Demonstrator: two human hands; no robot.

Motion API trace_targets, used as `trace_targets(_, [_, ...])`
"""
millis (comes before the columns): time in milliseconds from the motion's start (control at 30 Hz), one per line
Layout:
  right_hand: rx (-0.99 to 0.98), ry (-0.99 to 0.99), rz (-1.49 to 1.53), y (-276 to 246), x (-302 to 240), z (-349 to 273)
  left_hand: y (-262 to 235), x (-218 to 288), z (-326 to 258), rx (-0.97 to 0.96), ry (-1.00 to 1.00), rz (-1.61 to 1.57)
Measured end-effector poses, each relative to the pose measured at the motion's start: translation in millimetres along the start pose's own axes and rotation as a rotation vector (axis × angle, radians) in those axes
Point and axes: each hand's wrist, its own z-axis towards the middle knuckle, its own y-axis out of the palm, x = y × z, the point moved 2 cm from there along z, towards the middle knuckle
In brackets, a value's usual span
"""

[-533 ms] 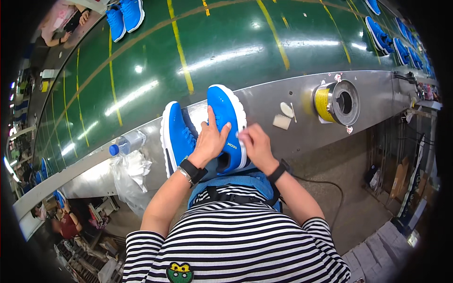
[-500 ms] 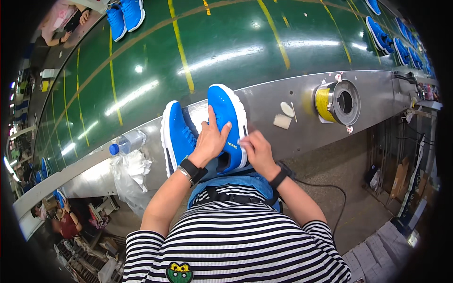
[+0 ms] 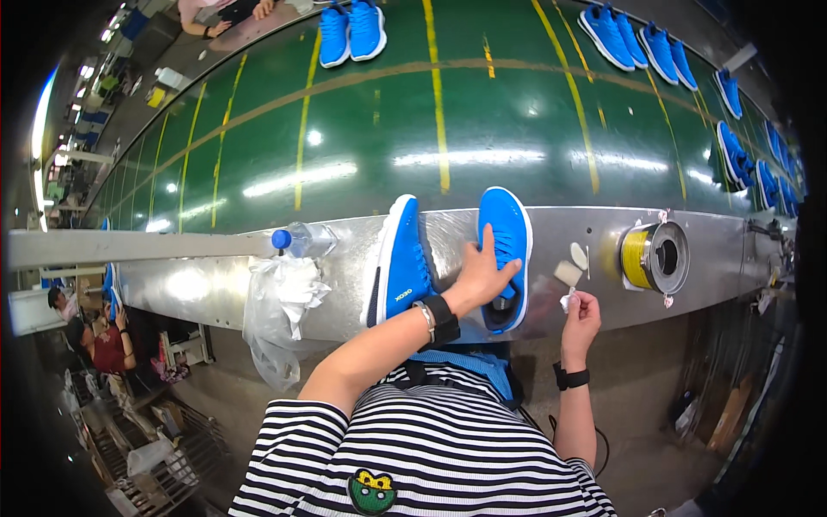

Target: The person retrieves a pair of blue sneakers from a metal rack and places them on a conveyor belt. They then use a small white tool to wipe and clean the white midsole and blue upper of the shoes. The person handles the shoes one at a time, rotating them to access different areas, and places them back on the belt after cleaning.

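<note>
Left hand: the left hand (image 3: pixel 481 274) lies flat, fingers spread, on the right shoe (image 3: pixel 506 252), pressing on its laces and tongue; it grips nothing.
Right hand: the right hand (image 3: pixel 581 312) is pinched shut on a small white scrap (image 3: pixel 566 299), just off the shoe's heel at about 4 o'clock from it.
Hands: apart, the right one at 4 o'clock from the left.
Right shoe: blue with a white sole, toe pointing to 12 o'clock, on the metal shelf (image 3: pixel 207 289) at the edge of the green belt (image 3: pixel 362 146).
Left shoe: a matching blue shoe (image 3: pixel 399 263) lies on its side at 9 o'clock from the first, near it but not touching.
Pads: two pale bits (image 3: pixel 574 264) are stuck on the shelf just above the right hand.
Yellow reel: a spool (image 3: pixel 652 257) sits at 3 o'clock from the shoes.
Bottle: a clear bottle with a blue cap (image 3: pixel 301 239) lies at 9 o'clock, above a plastic bag (image 3: pixel 280 310).
Belt: more blue shoes (image 3: pixel 351 31) ride at 12 o'clock.
</note>
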Motion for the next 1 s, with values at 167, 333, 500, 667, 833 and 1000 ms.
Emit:
trace_targets(167, [0.063, -0.025, 0.002, -21, 16, 21, -16, -10, -55, 0.066, 0.296, -0.03])
trace_targets(333, [0.017, -0.008, -0.005, -27, 12, 26, -72, -53, -114, 0.278, 0.233, -0.048])
trace_targets(500, [-0.014, -0.009, -0.013, -24, 14, 33, -107, -122, -112, 0.56, -0.023, -0.062])
trace_targets(667, [-0.05, 0.005, -0.069, -24, 18, 36, -105, -171, -78, 0.216, -0.181, -0.194])
trace_targets(833, [-0.009, -0.018, -0.093, -35, 28, 39, -100, -170, -72, 0.165, -0.152, -0.56])
trace_targets(1000, [-0.017, -0.052, -0.134, -43, 35, 43, -96, -175, -72, 0.184, -0.267, -0.804])
